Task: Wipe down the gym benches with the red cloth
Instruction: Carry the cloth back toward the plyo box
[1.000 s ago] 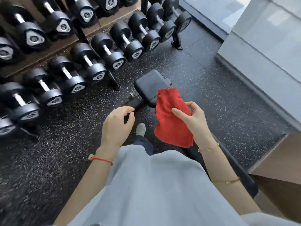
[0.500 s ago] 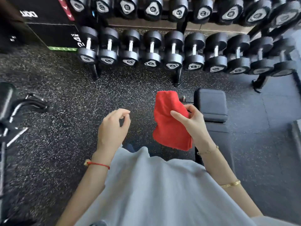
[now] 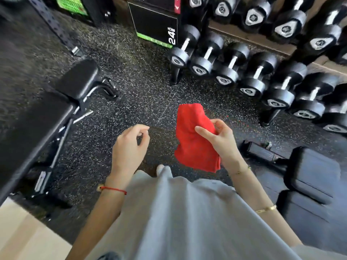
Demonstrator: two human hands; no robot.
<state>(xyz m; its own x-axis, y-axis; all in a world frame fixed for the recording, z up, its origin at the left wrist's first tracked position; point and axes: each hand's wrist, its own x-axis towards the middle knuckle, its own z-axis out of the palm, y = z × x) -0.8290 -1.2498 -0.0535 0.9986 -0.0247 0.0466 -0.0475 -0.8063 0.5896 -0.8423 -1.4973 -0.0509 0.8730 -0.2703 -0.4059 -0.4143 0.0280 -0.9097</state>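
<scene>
view: swung left across the last second; dumbbell rack moved from upper left, through top centre, to upper right
right bench: was centre behind the cloth, then just right of it, now at lower right edge, clear of the cloth
left bench: new in frame; only a sliver at left edge half a second ago, now pad and frame fill the left side
plyo box: came in at top left half a second ago, now top centre, "24" visible
grey wall: out of frame
wood floor: pale strip now at bottom left
</scene>
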